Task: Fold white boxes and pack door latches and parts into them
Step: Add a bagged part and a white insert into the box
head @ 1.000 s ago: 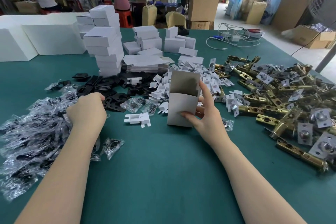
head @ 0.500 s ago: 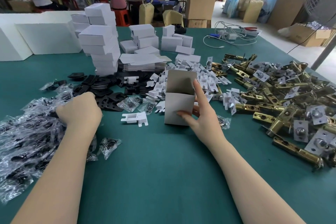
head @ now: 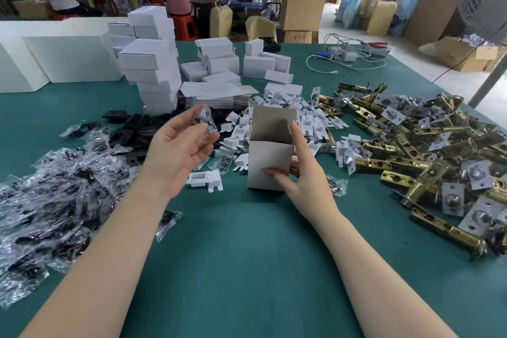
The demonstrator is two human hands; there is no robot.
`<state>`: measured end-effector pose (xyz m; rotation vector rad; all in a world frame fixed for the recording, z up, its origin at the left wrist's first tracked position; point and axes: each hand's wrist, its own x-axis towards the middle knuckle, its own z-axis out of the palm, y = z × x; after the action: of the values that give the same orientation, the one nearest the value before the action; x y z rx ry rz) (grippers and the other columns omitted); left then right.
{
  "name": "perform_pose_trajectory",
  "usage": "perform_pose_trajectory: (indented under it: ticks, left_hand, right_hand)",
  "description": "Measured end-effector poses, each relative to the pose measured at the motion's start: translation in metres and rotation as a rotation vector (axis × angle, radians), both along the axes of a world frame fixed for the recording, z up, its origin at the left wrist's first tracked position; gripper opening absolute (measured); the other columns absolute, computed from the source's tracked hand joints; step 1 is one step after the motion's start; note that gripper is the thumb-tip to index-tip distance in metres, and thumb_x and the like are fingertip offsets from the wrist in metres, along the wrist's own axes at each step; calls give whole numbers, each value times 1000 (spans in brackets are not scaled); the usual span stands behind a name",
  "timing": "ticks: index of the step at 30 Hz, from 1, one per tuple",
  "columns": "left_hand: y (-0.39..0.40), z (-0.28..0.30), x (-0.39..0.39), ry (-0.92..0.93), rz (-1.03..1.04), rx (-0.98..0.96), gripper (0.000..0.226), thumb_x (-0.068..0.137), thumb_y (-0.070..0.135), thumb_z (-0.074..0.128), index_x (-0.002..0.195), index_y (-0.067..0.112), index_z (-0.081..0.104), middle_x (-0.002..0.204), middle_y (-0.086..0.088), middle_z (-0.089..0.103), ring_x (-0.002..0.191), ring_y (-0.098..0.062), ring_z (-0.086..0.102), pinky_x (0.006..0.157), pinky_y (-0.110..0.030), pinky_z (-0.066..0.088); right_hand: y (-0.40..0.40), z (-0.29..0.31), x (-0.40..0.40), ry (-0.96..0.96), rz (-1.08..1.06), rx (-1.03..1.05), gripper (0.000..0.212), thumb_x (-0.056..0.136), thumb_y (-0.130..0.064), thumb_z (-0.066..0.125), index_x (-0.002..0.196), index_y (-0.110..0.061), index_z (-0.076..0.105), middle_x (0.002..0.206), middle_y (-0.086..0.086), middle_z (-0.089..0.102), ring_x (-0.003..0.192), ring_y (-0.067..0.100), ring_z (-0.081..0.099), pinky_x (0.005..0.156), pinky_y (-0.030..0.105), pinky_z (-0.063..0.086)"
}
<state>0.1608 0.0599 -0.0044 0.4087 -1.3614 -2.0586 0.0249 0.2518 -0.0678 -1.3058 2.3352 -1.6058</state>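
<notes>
An open white box (head: 267, 158) stands upright on the green table (head: 247, 255), its top flap raised. My right hand (head: 299, 173) grips it from the right, thumb on the front face and forefinger along the right edge. To the box's left, raised above the table, my left hand (head: 178, 153) is turned palm up and pinches a small clear bag of parts (head: 203, 119) at the fingertips. A heap of brass door latches (head: 428, 162) lies to the right. White plastic inserts (head: 288, 121) are scattered behind the box; one insert (head: 204, 180) lies in front left.
A big pile of clear bags of black parts (head: 46, 200) covers the left side. Black plates (head: 131, 132) lie behind it. Stacks of folded white boxes (head: 153, 63) and flat box blanks (head: 214, 93) stand farther back. Cables (head: 348, 56) lie at the far right. People work at distant benches.
My left hand has lifted out of the bag pile, turned palm up and moved right toward the box with a small bag in its fingertips. The right hand still holds the box.
</notes>
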Motion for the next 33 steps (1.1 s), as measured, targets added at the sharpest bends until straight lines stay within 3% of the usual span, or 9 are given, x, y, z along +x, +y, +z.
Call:
perform_pose_trajectory:
  ticks: [5,9,13,17,20,22,26,29,33]
  left_hand:
    - [6,-1,-1,49,-118,204,22,76,15,71,95,25,73,84,4,71,79,-13,71,62,-20,56]
    - [9,-5,-2,-43,-129,200,16,81,15,69,82,29,77,82,4,71,71,-11,70,59,-19,55]
    - [21,0,-11,-9,-33,-219,25,79,16,73,101,28,69,94,6,75,83,-10,71,67,-18,53]
    - [39,25,-33,-40,11,-842,28,83,12,72,100,34,69,100,11,73,92,-8,68,84,-24,53]
    - [47,36,-46,-231,76,-1347,26,86,13,69,107,29,70,95,15,70,88,-2,64,86,-25,51]
    - [49,37,-50,-330,135,-1559,20,89,19,66,106,29,71,94,13,72,91,-9,64,88,-31,47]
    - [50,30,-48,-374,283,-1682,24,90,19,60,102,32,75,91,11,73,106,-19,58,99,-35,31]
    - [51,21,-44,-391,299,-1730,35,82,18,51,104,29,75,101,11,73,112,-20,57,100,-34,27]
    - [51,15,-43,-410,295,-1730,22,84,27,52,98,26,70,99,14,71,115,-18,56,99,-35,24]
  right_hand:
    - [1,0,-1,23,-2,7,97,89,-17,72,139,-70,8,140,-53,21,127,14,52,105,33,45]
    - [1,0,-1,36,-9,16,99,88,-18,72,139,-71,6,134,-57,22,122,13,56,103,34,47]
    - [-1,0,-1,25,-16,7,99,88,-19,73,138,-73,6,135,-55,25,120,13,57,103,36,48]
    - [-1,-2,-1,-1,-26,-19,97,87,-21,74,139,-71,9,142,-27,44,112,15,60,99,41,50]
    - [-2,0,0,1,-13,-30,98,87,-21,74,138,-72,8,142,-43,33,120,15,57,102,42,48]
    - [-1,2,2,14,1,-28,99,87,-19,74,138,-73,6,140,-52,23,127,15,53,104,42,47]
    - [0,2,1,15,-5,-8,102,87,-19,73,138,-72,2,140,-52,21,127,12,52,101,38,49]
    - [-2,2,1,33,-11,-19,102,88,-18,72,139,-71,0,139,-54,18,125,12,53,98,35,51]
    - [-2,-1,-2,29,-11,-36,101,88,-18,72,141,-68,3,152,-27,32,123,14,55,96,38,52]
